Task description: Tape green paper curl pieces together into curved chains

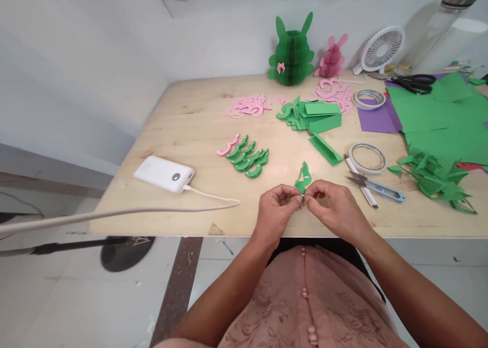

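Observation:
Near the table's front edge, a small curved green paper piece (304, 177) with a white patch is pinched between both hands. My left hand (277, 209) closes its thumb and fingers on the piece's lower end. Right beside it, my right hand (334, 203) pinches the same end, fingertips almost touching the left ones. What lies exactly between the fingertips is too small to tell. To the left lie several curved green cut-outs (247, 158) with white patches, beside a pink one (228, 144).
Scissors (381, 189), a white pen (366, 191) and a tape roll (367, 158) lie right of my hands. A power bank (163, 174) with a cable sits left. Green scraps (438, 178), folded paper (320, 115) and a green honeycomb figure (293, 56) are farther off.

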Available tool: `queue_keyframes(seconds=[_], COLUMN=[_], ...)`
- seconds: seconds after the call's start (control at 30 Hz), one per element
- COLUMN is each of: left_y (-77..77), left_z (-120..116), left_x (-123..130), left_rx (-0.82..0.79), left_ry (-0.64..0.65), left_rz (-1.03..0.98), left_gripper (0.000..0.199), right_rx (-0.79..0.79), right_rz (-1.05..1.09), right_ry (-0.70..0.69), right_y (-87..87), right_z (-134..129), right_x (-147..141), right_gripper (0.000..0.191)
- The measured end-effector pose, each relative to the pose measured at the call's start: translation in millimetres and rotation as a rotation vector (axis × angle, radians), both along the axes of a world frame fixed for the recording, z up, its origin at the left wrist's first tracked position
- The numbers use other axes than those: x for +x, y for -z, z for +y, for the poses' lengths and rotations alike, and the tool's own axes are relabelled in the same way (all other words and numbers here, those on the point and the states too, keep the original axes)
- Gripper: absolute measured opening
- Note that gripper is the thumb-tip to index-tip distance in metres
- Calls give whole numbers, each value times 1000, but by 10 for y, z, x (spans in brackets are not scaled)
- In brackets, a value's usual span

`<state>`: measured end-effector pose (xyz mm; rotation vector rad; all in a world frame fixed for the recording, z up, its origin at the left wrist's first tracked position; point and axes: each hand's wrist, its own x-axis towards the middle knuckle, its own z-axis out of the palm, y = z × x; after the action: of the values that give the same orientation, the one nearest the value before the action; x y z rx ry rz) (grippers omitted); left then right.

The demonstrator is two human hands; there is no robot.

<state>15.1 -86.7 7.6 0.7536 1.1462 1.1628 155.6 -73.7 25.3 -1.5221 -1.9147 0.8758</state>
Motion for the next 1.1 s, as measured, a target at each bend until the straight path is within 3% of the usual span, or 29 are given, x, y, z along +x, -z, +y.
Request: queue_keyframes(seconds=[1.1], left_y=[-17], left_z=[4], left_x=[22], left_rx=[-34], left_ry=[-54], left_rz=[15], left_gripper=[10], right_rx=[67], right_rz=[-89], right_ry=[45], right_y=[-29], right_z=[-102], right_x=[-60], right_gripper=[17])
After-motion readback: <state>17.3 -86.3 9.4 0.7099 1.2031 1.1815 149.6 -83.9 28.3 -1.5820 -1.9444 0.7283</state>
